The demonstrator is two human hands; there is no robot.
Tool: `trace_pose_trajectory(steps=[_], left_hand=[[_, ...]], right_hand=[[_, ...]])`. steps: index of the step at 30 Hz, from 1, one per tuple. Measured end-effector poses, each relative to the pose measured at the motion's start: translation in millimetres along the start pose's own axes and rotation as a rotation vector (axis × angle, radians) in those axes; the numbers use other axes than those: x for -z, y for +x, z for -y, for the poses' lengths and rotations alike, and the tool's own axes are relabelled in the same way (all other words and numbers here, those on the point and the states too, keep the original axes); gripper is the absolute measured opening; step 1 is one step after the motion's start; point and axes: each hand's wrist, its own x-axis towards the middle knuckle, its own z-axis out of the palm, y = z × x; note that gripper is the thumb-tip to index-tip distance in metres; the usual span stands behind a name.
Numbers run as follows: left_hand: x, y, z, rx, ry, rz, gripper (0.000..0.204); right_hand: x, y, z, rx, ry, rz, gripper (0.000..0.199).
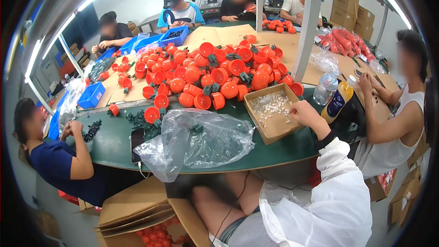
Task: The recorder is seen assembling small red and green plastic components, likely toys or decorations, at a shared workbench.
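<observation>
My right hand (307,114), in a white sleeve with a dark cuff, reaches over the right rim of a shallow cardboard box (270,138). Its fingers are drawn together in a pinch; whatever is between them is too small to make out. Inside the box lie many small white pointed pieces (274,105) and some clear bits. My left hand does not show; a dark blurred patch covers part of my lap. Left of the box, a crumpled clear plastic bag (206,139) lies on the green table (109,144). Beyond it is a heap of orange-red cups (228,89) with dark green clips.
A phone (136,144) with a white cable lies left of the bag. Right of the box stand a yellow drink bottle (338,98) and a clear bottle (325,88). Blue bins (91,94) and several people surround the table. An opened carton (137,203) stands below its edge.
</observation>
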Motion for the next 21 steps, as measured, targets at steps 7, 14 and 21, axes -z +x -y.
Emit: trace_pose_trajectory(steps=[7, 14, 21], left_hand=[[-7.2, -48.6, -103.1, -0.467, 0.070, -0.221, 0.037], [-129.8, -161.0, -120.6, -0.201, -0.010, 0.097, 0.049], [-183.8, -214.9, -30.0, 0.874, 0.082, 0.591, 0.049]], right_hand=[[-10.9, 1.8, 10.6, 0.017, -0.025, 0.094, 0.009], [-0.5, -24.5, 98.4, 0.026, 0.631, -0.046, 0.006], [-23.6, -87.2, 197.7, 0.360, 1.125, 0.591, 0.008]])
